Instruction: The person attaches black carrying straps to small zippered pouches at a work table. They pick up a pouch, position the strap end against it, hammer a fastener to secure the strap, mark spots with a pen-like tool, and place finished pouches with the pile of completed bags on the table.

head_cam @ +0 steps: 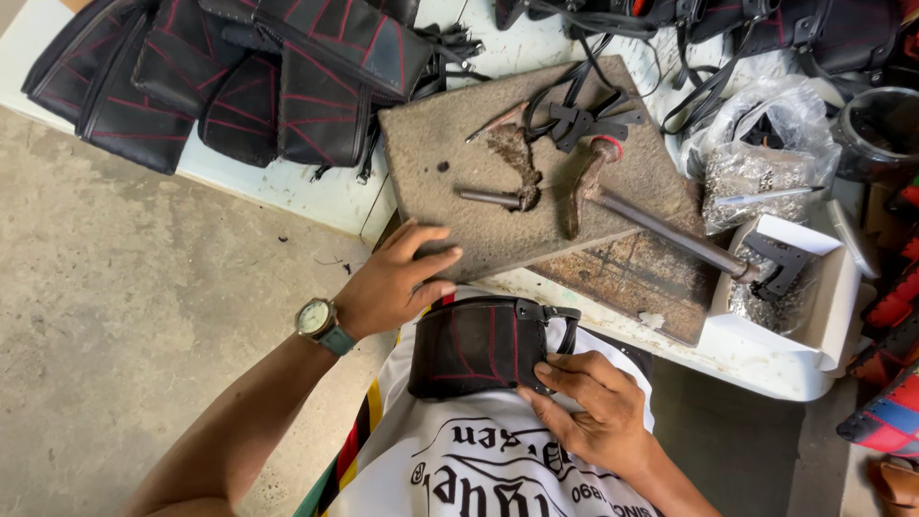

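My right hand (595, 410) grips the right edge of a small black leather pouch (477, 345) with red stitching, held against my white shirt just below the table edge. My left hand (394, 280), a watch on its wrist, rests with fingers apart on the near corner of a worn brown work board (498, 225). On that board lie a metal punch (493, 198) and a hammer (613, 196) whose long handle points right.
Several finished black pouches (239, 77) are piled at the table's far left. Black straps (584, 115), a plastic bag of metal fittings (751, 163) and a white box of fittings (814, 287) sit to the right. Concrete floor (124, 306) lies to the left.
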Motion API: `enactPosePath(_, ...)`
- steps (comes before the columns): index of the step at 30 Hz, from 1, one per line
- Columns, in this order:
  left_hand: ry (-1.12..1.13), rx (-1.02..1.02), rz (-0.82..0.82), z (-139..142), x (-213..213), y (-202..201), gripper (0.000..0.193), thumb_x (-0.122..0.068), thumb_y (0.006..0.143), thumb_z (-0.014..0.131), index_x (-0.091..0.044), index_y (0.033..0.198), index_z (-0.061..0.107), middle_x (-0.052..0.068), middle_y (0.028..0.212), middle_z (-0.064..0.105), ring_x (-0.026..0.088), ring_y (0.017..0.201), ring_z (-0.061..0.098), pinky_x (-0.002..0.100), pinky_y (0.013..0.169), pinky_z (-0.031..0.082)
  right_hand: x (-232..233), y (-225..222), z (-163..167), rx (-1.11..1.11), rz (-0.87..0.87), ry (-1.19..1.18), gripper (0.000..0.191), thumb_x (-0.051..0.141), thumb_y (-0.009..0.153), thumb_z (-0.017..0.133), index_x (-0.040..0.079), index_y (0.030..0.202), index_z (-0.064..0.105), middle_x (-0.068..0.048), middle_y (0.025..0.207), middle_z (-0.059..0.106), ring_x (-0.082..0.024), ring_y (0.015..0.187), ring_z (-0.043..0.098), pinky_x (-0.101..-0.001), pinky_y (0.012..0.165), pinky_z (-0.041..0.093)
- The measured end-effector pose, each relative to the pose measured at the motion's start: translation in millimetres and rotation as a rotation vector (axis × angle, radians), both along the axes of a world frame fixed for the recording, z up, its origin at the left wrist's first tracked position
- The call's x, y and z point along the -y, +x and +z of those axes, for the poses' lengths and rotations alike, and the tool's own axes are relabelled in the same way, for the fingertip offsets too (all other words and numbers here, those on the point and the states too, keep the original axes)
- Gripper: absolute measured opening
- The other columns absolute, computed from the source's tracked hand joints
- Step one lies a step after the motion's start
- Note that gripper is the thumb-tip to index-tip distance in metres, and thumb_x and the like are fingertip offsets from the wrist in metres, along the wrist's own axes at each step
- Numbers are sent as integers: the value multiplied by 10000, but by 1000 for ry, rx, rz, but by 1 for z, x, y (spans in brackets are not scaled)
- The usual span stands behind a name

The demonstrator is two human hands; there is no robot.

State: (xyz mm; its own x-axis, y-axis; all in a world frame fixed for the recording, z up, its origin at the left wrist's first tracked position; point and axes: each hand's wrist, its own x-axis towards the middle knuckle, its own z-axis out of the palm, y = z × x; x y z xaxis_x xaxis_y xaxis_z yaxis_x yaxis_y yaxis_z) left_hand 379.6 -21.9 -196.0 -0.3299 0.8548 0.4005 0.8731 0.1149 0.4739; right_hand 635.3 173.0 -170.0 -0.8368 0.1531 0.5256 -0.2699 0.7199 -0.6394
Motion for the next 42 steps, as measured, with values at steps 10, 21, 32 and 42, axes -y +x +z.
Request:
enactPosePath(10, -60, 132, 320, 10, -5, -46, 508, -398, 934, 715, -14, 1265, 676, 147, 1251, 657, 343, 1017, 692, 422, 840, 556, -1, -10, 0, 19, -12, 22, 319, 114, 705, 920, 24, 957, 747, -96, 936, 694, -173, 808, 739, -256, 668, 629)
enactPosePath(21, 253, 1393, 690, -73, 12, -28, 474, -448, 866, 761, 22, 912, 724, 64, 688, 663, 150, 553, 652, 295, 491, 525, 5, -37, -2, 22, 91, 56, 336, 135, 738, 920, 30, 1007, 748, -104, 958, 685, -194, 789, 742, -278, 645, 623)
enactPosePath(32, -438, 856, 512, -24, 44, -8, 538, -533, 950, 600, -67, 698, 692, 55, 541, 646, 152, 474, 630, 331, 464, 513, 9, -43, -4, 54, 215, 41, 335, 110, 753, 920, -12, 1008, 739, -120, 925, 661, -203, 717, 723, -278, 598, 612)
enactPosePath(42, -213, -313, -10, 46, -142, -87, 85, -62, 946, 621, 21, 946, 637, 183, 1040, 624, 286, 888, 634, 392, 722, 555, 12, -45, 5, 29, 247, 58, 315, 104, 768, 907, 2, 1012, 735, -106, 938, 657, -199, 732, 732, -283, 624, 621)
